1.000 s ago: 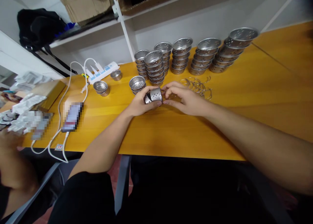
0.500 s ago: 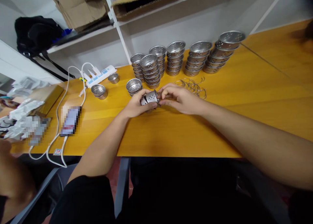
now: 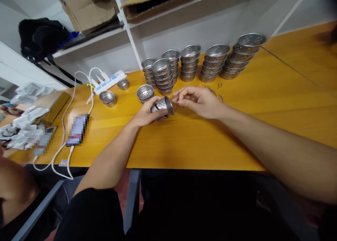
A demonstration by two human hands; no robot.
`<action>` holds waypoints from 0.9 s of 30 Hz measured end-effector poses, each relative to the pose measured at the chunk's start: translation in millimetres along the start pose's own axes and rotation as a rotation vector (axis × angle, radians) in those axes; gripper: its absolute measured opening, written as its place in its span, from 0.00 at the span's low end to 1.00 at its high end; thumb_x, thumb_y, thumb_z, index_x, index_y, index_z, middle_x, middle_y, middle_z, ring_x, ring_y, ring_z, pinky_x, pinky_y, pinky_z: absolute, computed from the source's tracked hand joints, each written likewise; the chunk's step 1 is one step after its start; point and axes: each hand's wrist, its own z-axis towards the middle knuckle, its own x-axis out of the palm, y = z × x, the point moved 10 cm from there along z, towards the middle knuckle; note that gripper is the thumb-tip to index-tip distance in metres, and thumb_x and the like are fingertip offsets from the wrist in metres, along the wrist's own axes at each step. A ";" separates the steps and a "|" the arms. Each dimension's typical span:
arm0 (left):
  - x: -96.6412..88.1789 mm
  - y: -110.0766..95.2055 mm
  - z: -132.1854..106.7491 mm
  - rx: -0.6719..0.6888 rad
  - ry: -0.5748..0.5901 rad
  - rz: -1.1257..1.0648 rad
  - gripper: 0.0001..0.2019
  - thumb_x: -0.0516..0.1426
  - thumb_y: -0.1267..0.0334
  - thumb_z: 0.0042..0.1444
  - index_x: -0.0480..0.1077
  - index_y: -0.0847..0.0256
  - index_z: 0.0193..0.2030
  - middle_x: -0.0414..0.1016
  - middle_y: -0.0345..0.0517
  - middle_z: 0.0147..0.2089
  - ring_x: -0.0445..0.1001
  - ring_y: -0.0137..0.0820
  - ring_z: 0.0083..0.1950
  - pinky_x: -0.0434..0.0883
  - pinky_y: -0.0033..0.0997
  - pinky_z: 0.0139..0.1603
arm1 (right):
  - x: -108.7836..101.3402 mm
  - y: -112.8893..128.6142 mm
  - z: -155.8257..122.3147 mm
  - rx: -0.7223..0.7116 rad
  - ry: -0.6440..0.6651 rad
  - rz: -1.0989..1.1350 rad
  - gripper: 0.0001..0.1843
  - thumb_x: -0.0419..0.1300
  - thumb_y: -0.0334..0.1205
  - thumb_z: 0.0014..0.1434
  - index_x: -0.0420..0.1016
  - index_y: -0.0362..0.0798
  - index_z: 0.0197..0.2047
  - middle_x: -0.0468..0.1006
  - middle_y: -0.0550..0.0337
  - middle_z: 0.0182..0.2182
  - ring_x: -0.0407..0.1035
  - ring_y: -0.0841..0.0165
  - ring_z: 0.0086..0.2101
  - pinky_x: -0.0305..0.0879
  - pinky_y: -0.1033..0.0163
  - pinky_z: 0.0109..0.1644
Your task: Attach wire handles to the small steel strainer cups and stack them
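Observation:
My left hand is wrapped around a small perforated metal strainer cup, tipped on its side with its open mouth facing right. A dark slot or gap shows in the cup's wall beside my fingers. Just right of the mouth, my right hand is in a pinch, apart from the cup. A thin curved wire shows at its fingertips and seems to be held, though the grip itself is partly hidden. More curved wires lie on the table behind my right hand.
Several stacks of perforated cups stand along the back of the table. Smaller cups sit left, near a white power strip. A phone with a white cable lies at left. Another person's arm is at the left edge.
My right hand has drawn back slightly to the right, away from the cup's mouth. The cup has turned a little in my left hand, so its opening now shows.

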 end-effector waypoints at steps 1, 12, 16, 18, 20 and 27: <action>-0.2 2.3 0.0 -0.022 -0.009 -0.009 0.37 0.82 0.36 0.54 0.79 0.59 0.57 0.86 0.43 0.45 0.82 0.28 0.42 0.78 0.29 0.44 | -10.7 -1.1 0.5 -0.032 -0.065 -0.072 0.26 0.75 0.70 0.75 0.80 0.56 0.46 0.88 0.49 0.54 0.84 0.51 0.56 0.83 0.38 0.67; 2.9 -6.0 -0.4 0.044 -0.032 0.061 0.37 0.74 0.23 0.61 0.84 0.59 0.54 0.82 0.45 0.46 0.75 0.32 0.44 0.73 0.34 0.46 | -22.7 -47.0 -8.3 -0.006 0.080 -0.670 0.21 0.72 0.64 0.74 0.83 0.55 0.49 0.80 0.47 0.52 0.80 0.49 0.48 0.83 0.35 0.62; -5.6 -7.7 -0.7 0.084 -0.137 0.054 0.36 0.72 0.22 0.62 0.81 0.57 0.51 0.80 0.44 0.45 0.74 0.34 0.45 0.73 0.36 0.49 | -14.7 -6.5 -8.7 -0.126 -0.036 -0.648 0.18 0.67 0.54 0.79 0.82 0.56 0.65 0.82 0.45 0.60 0.82 0.44 0.58 0.81 0.30 0.69; -6.8 -6.2 0.0 0.092 -0.156 0.021 0.37 0.73 0.23 0.61 0.81 0.57 0.54 0.81 0.45 0.47 0.76 0.35 0.47 0.74 0.37 0.52 | -6.9 16.3 -9.9 -0.205 -0.057 -0.589 0.23 0.67 0.51 0.80 0.78 0.58 0.73 0.81 0.44 0.66 0.81 0.44 0.62 0.81 0.32 0.70; -6.2 -4.6 1.2 0.105 -0.148 0.011 0.37 0.74 0.24 0.61 0.81 0.56 0.58 0.82 0.47 0.51 0.77 0.36 0.50 0.76 0.38 0.56 | 3.5 31.4 -11.2 -0.256 -0.034 -0.526 0.23 0.68 0.50 0.80 0.79 0.59 0.73 0.80 0.44 0.69 0.80 0.44 0.65 0.82 0.34 0.70; -0.1 -10.0 0.2 0.207 -0.065 0.114 0.35 0.79 0.34 0.60 0.79 0.55 0.63 0.85 0.47 0.52 0.80 0.36 0.49 0.80 0.38 0.54 | 24.0 37.0 -13.9 -0.252 0.082 -0.415 0.05 0.67 0.44 0.78 0.83 0.60 0.54 0.86 0.51 0.59 0.83 0.49 0.58 0.82 0.39 0.68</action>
